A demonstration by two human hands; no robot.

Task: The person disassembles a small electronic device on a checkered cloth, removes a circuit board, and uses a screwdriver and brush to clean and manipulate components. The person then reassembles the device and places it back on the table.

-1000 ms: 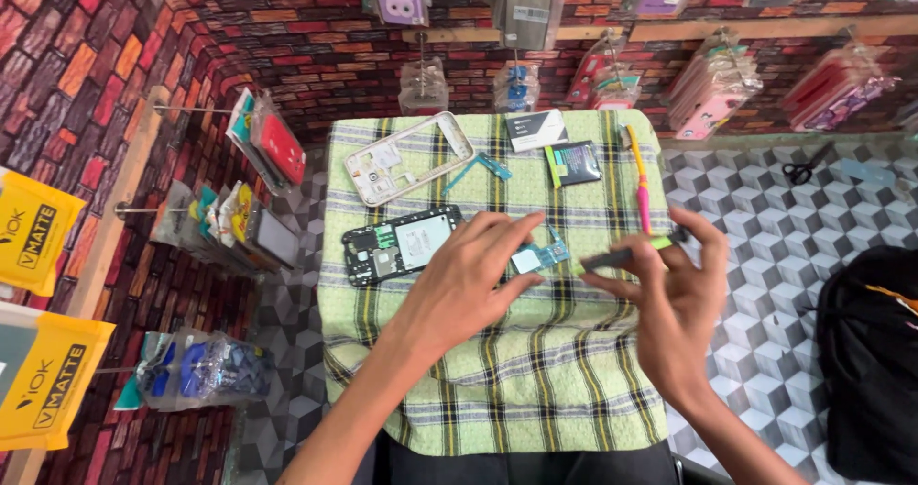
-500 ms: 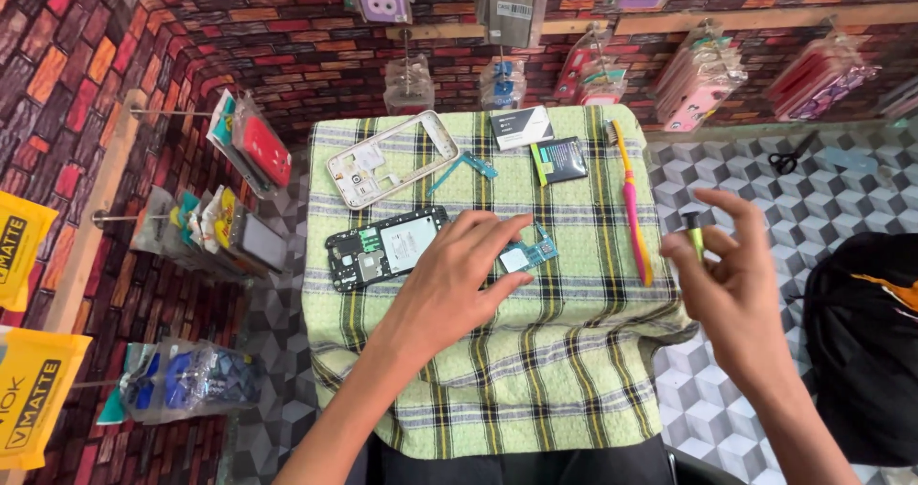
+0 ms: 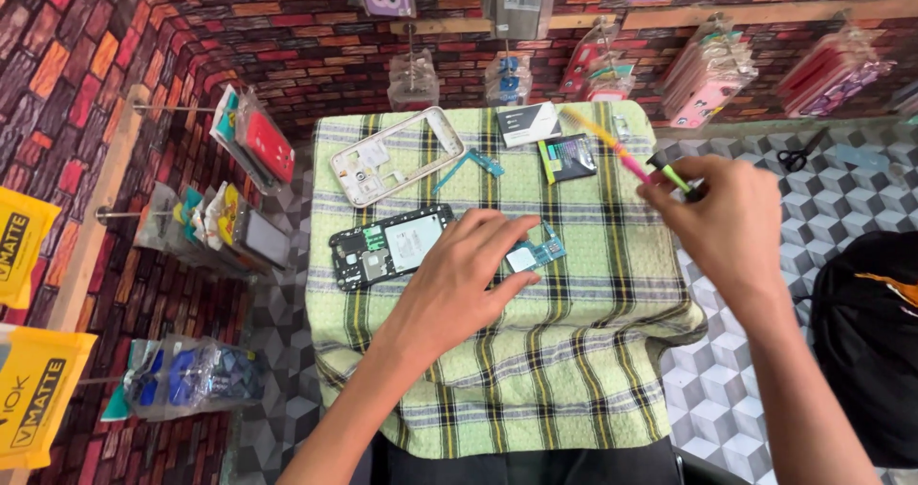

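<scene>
A small blue-green circuit board (image 3: 537, 253) is pinned flat on the green checked cloth (image 3: 535, 370) by the left hand (image 3: 459, 279), whose fingers are spread and pressed down rather than curled; nothing is enclosed by that hand. The board lies near the cloth's centre, at the 3 o'clock side of the opened phone body (image 3: 392, 246), just beside it. The right hand (image 3: 727, 222) is raised at the cloth's 3 o'clock edge and is closed in a pinch on a slim tool with a green shaft and dark tip (image 3: 672, 174). For the step in hand, it is judged that the board should be held by its edges, with pressure kept light, and that the tool tip should be brought in steadily so that the board is not skated across the cloth. Counted on the cloth: one phone body, one pale frame (image 3: 397, 155) at 11 o'clock, one thin teal ribbon part (image 3: 470, 165) at 12 o'clock, one white card (image 3: 529, 121), one dark battery-like block (image 3: 567, 157), and one yellow-pink stick tool (image 3: 598, 141) at 1 o'clock. One pair of scissors (image 3: 801, 150) lies off the cloth at 2 o'clock.
</scene>
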